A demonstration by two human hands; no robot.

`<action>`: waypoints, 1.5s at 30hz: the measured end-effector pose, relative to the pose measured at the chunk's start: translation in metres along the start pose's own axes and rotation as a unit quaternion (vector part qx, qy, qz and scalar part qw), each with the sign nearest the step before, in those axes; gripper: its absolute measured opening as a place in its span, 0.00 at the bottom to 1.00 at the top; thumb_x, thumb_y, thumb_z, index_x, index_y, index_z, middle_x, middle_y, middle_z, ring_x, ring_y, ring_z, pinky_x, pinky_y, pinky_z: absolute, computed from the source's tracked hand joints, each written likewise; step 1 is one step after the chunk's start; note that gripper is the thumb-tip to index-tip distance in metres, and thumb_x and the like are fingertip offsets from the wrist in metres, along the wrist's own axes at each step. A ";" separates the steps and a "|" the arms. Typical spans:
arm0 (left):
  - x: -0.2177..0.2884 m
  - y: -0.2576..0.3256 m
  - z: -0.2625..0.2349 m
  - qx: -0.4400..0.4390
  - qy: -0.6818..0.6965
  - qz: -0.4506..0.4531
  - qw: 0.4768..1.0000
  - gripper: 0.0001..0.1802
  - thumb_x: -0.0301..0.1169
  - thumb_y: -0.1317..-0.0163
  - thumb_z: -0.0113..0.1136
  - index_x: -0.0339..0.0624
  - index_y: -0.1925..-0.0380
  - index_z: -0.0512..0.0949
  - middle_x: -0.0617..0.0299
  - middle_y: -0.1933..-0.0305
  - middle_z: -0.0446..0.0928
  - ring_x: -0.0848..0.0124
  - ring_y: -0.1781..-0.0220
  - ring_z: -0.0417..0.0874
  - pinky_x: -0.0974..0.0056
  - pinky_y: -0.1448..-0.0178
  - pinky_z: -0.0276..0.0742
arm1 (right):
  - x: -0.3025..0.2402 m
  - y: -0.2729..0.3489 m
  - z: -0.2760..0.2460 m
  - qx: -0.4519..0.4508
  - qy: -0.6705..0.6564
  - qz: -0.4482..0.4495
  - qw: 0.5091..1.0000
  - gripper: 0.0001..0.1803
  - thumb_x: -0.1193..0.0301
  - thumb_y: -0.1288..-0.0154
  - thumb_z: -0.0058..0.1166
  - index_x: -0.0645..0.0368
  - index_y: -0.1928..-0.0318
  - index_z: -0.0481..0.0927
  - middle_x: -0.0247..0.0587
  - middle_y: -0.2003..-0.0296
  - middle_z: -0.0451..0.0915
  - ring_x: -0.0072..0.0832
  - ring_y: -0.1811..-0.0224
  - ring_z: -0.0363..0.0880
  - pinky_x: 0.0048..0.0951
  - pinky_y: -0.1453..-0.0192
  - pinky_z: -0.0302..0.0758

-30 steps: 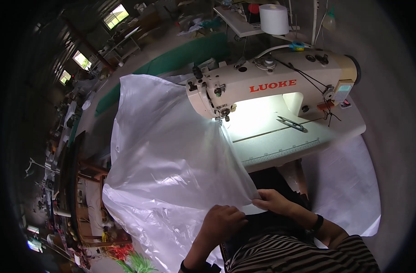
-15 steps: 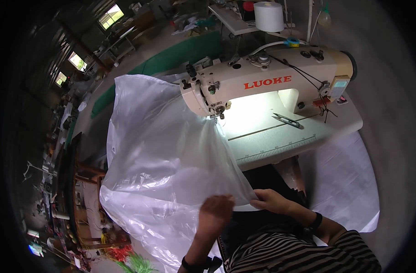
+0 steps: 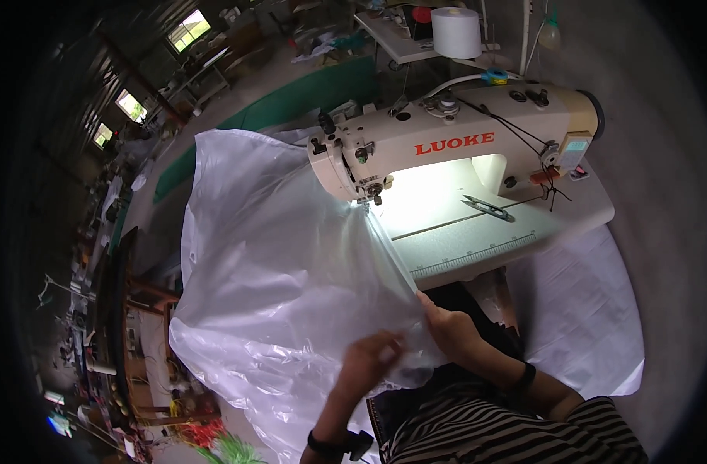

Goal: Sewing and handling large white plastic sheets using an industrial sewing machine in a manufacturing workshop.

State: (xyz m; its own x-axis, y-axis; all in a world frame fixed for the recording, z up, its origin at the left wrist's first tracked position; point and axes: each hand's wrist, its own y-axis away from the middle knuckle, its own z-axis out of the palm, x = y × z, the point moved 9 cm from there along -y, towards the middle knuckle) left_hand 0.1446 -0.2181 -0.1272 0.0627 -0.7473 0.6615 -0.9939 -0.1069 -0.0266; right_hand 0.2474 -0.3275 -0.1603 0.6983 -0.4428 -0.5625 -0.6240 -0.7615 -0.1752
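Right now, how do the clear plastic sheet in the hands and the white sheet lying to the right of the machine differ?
The plastic sheet is see-through and glossy; the white sheet is opaque and matt. The plastic sheet billows up, crumpled, from the needle to both hands; the white sheet lies flat and low. The left hand and right hand pinch the plastic sheet's edge; nothing touches the white sheet. Both are thin, pale sheets beside the sewing machine.

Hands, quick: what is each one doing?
Left hand: closed on the clear plastic sheet.
Right hand: pinching the same sheet's edge.
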 end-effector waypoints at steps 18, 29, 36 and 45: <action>-0.267 -0.044 -0.170 0.122 -0.272 -0.350 0.888 0.40 0.57 0.33 0.53 0.53 0.26 0.58 0.59 0.19 0.49 0.50 0.18 0.45 0.21 0.29 0.45 | -0.021 -0.123 0.036 -0.008 0.190 -0.023 0.981 0.30 0.76 0.41 0.52 0.72 0.36 0.69 0.37 0.82 0.81 0.33 0.81 0.83 0.30 0.79 0.77; -0.087 -0.093 -0.066 -0.056 -0.053 0.127 0.989 0.24 0.44 0.36 0.64 0.48 0.43 0.77 0.53 0.33 0.72 0.59 0.30 0.70 0.53 0.26 0.59 | -0.002 -0.153 0.037 -0.071 0.143 0.017 0.987 0.32 0.69 0.37 0.49 0.67 0.32 0.66 0.42 0.80 0.83 0.39 0.78 0.84 0.42 0.73 0.78; -0.063 0.017 -0.014 -0.211 0.102 -0.048 0.971 0.14 0.33 0.35 0.64 0.46 0.49 0.83 0.56 0.49 0.84 0.57 0.45 0.84 0.59 0.41 0.77 | -0.001 -0.118 0.014 -0.051 0.083 -0.007 0.995 0.31 0.70 0.38 0.52 0.59 0.33 0.67 0.46 0.74 0.83 0.44 0.72 0.84 0.46 0.65 0.78; -0.166 0.007 -0.164 0.188 -0.170 -0.159 0.954 0.21 0.29 0.33 0.61 0.40 0.40 0.76 0.50 0.33 0.73 0.57 0.30 0.72 0.54 0.29 0.66 | -0.001 -0.106 0.003 -0.067 0.201 -0.016 0.977 0.26 0.73 0.35 0.51 0.58 0.36 0.71 0.42 0.73 0.84 0.37 0.74 0.85 0.36 0.72 0.80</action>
State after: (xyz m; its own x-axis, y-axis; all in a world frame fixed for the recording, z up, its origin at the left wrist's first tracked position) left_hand 0.1119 0.0127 -0.1146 0.4456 -0.7999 0.4020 -0.8205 -0.5445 -0.1739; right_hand 0.3118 -0.2447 -0.1439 0.8147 -0.5473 -0.1917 -0.5669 -0.8212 -0.0649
